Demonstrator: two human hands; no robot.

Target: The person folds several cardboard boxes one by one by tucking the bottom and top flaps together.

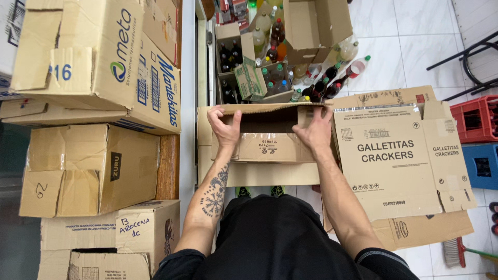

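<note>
An open brown cardboard box (270, 150) stands on the floor right in front of me, its inside dark. My left hand (225, 127) grips the box's left inner edge, fingers curled over the flap. At the right side my right hand (314, 129) holds the box's right flap edge. Both forearms reach straight down to it; the left one bears a tattoo.
Stacked cardboard boxes (93, 171) fill the left side. A large flattened carton (399, 161) lies to the right. Beyond the box stand several drink bottles (275, 57) in open cartons. A red crate (477, 118), a blue crate (482, 166) and a broom (459, 252) sit at the far right on white tiles.
</note>
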